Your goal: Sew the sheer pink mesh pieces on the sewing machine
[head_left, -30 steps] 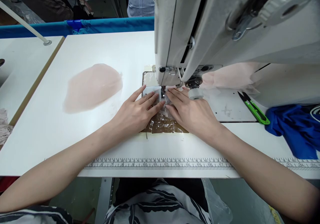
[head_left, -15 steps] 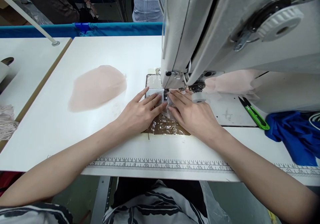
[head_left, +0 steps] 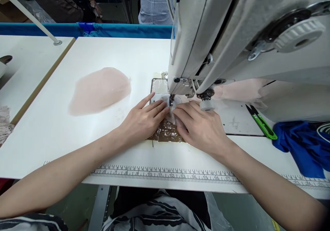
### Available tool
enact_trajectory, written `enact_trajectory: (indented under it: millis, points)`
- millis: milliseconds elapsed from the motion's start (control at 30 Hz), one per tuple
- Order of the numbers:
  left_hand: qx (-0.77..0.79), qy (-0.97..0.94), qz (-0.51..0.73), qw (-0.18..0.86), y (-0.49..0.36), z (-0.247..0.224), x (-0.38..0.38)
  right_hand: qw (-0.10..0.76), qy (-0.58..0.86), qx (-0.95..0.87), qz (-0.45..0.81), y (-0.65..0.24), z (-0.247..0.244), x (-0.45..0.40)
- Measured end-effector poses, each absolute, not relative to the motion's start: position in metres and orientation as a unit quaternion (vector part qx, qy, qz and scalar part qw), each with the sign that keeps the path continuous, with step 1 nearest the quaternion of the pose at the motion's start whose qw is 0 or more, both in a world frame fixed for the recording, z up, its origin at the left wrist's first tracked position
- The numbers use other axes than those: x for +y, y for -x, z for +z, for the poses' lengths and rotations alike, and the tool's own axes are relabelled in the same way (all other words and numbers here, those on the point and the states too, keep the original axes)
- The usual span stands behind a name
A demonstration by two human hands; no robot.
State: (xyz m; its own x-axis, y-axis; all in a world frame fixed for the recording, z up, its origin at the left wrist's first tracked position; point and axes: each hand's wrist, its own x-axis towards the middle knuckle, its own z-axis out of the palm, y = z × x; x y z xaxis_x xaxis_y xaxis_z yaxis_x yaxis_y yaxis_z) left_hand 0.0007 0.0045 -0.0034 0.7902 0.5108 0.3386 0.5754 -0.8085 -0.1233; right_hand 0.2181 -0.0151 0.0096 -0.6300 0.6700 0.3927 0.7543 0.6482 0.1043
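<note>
A sewing machine's presser foot (head_left: pixel 172 100) stands between my two hands, over a small piece of thin, sheer pale fabric (head_left: pixel 173 117). My left hand (head_left: pixel 144 119) lies flat left of the foot, fingers stretched out and pressing on the fabric's left side. On the right, my right hand (head_left: pixel 202 126) has its fingers bent and drawn together at the fabric's right edge; the fingertips pinch it, partly hidden. Beneath is the machine bed, covered with shiny brown tape (head_left: pixel 167 133). A pale pink sheer fabric piece (head_left: pixel 100 91) rests flat on the table to the left.
The sewing machine head (head_left: pixel 201 35) overhangs the right side. More pink fabric (head_left: pixel 237 89) lies behind my right hand. Green thread snips (head_left: pixel 263 122) and a blue cloth (head_left: pixel 304 145) lie at the right. A printed ruler (head_left: pixel 165 174) runs along the table's front edge.
My right hand's fingers have bent and drawn in from lying flatter beside the foot. My left hand stays nearly in place. The camera view has shifted slightly.
</note>
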Motion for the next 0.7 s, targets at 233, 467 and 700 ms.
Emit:
enact_trajectory:
  millis: [233,467,700]
  points:
    - [-0.270,0.943,-0.158,0.112,0.0001,-0.0027,0.0031,0.216,0.332,-0.906,-0.148,-0.2209,0.0082,-0.0131]
    - [-0.264,0.944,-0.157,0.119,0.0000,-0.0019,0.0023,0.216,0.331,-0.908,-0.138,-0.2206,0.0096,-0.0126]
    - [-0.269,0.944,-0.152,0.117,-0.0005,-0.0024,0.0030,0.220,0.330,-0.907,-0.139,-0.2200,0.0071,-0.0123]
